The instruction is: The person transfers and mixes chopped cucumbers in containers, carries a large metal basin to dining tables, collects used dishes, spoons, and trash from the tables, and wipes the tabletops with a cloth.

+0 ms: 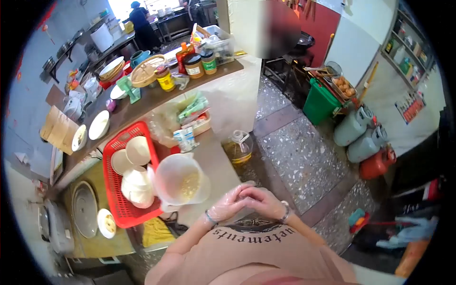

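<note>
My left fingers (236,192) loosely curled, my right fingers (254,192) part open against them, both empty, the tub (167,175) nearby on the table (214,164)

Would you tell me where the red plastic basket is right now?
In the head view, the red plastic basket sits left of centre on the counter, directly left of the translucent pitcher, with white bowls inside it.

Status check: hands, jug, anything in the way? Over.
Left hand and right hand touching, nothing visibly held. Translucent jug uncovered, pale contents inside. Red basket of bowls close beside jug; no obstruction seen between hands and jug. Over.
</note>
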Tool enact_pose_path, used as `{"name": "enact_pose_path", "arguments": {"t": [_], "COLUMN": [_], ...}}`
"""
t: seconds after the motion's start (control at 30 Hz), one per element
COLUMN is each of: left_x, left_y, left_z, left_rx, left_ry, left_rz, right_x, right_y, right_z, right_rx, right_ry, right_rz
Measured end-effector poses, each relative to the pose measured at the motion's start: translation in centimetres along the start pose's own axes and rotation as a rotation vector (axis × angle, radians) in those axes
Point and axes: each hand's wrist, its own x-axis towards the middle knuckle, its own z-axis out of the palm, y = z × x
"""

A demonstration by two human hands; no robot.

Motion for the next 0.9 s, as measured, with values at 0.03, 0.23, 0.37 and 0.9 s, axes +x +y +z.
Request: {"name": "enact_pose_path", "arguments": {"t": [0.03,0.23,0.37,0.9], "left_x": [3.4,24.6,33.9,70.0], "left_y": [-2.0,-1.0,2.5,5.2], "left_z": [1.6,13.2,16.4,-6.3], "left_rx": [-0.027,-0.251,-0.18,-0.348], "left_ry": [0.034,-0.102,-0.202,0.245], "left_rz": [0.073,0.048,0.069,-0.095], "right_x": [-0.9,-7.4,-8.6,23.0], "right_y": [-0.2,1.3,4.2,2.8], "right_z": [-3.1,-23.1,-33.9,-66.7], "right_rx": [0.022,0.176,0.399,0.154], "right_ry": [-0.009,0.278,0.442,0.377], "right_rz": [0.077,0.05,0.03,0.072]}}
